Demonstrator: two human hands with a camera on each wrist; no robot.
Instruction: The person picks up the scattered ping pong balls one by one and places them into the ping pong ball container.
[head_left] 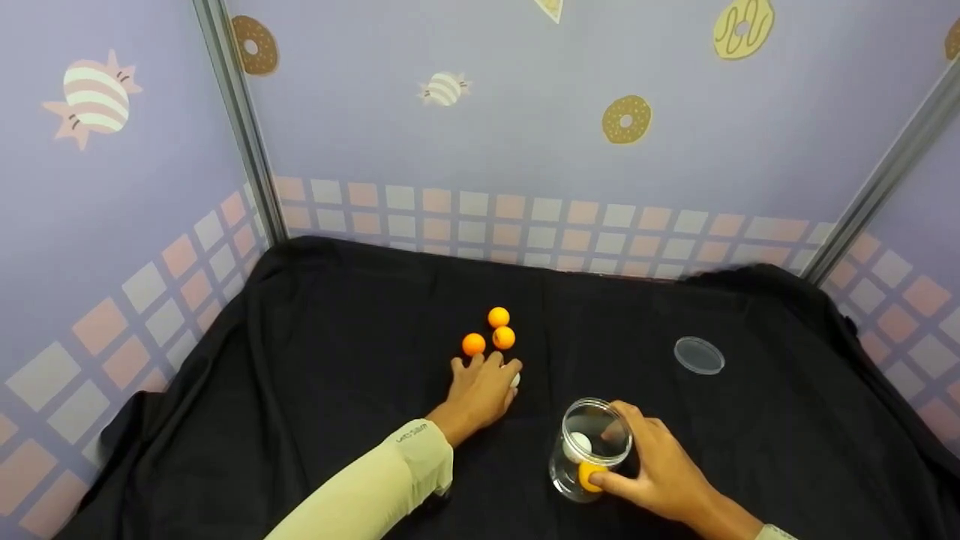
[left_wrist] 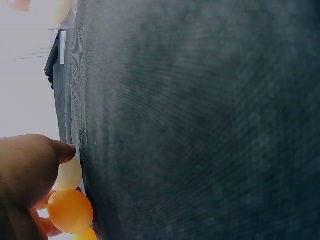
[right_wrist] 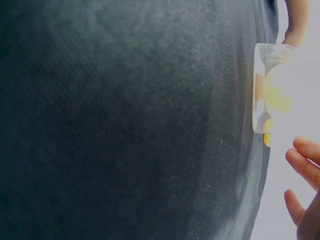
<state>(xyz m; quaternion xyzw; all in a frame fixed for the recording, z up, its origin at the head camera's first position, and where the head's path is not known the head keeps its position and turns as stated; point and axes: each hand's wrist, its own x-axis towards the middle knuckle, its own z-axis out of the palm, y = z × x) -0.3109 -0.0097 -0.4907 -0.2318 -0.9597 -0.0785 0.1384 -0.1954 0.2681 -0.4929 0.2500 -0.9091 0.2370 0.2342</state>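
With thumb and index finger my left hand [head_left: 484,390] pinches a white ping-pong ball [head_left: 515,380] low over the black cloth; the fingers partly hide the ball. In the left wrist view the thumb lies against that white ball, and an orange ball [left_wrist: 70,211] is close beside it. Just past the fingertips lie three orange ping-pong balls [head_left: 499,317]. My right hand [head_left: 664,465] grips a clear lidless jar [head_left: 592,405] at its right side. Inside the jar are a white ball [head_left: 577,446] and an orange ball [head_left: 590,476].
A clear round lid [head_left: 699,355] lies on the black cloth [head_left: 360,322], to the right of the balls and beyond the jar. Lilac walls [head_left: 525,135] with candy and doughnut pictures enclose the back and both sides.
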